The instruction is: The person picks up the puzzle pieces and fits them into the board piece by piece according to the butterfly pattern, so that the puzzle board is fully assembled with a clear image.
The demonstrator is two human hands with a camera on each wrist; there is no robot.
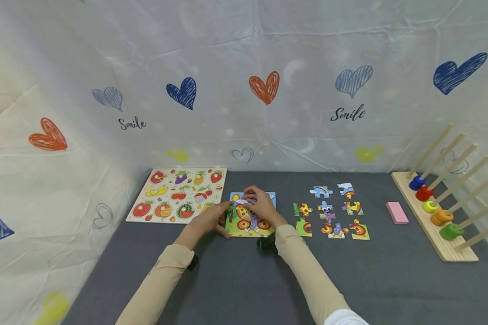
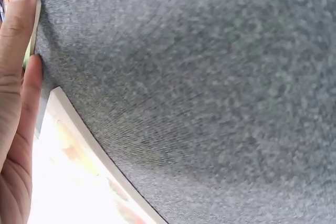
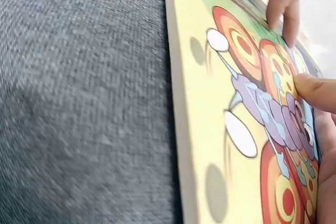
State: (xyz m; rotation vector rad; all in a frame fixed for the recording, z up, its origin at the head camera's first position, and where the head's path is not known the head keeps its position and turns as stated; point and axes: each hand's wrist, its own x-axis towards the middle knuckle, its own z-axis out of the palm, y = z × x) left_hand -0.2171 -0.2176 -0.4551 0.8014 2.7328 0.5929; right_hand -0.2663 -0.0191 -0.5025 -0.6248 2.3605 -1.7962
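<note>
While left hand touches edge, fingers spread, butterfly board shows orange-ringed wings, purple body; right hand hold unclear.

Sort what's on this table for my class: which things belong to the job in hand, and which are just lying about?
Likely part of the job:
butterfly puzzle board
loose puzzle pieces to the right of it

Seemingly just lying about:
fruit board
pink block
wooden stand with coloured rings
</note>
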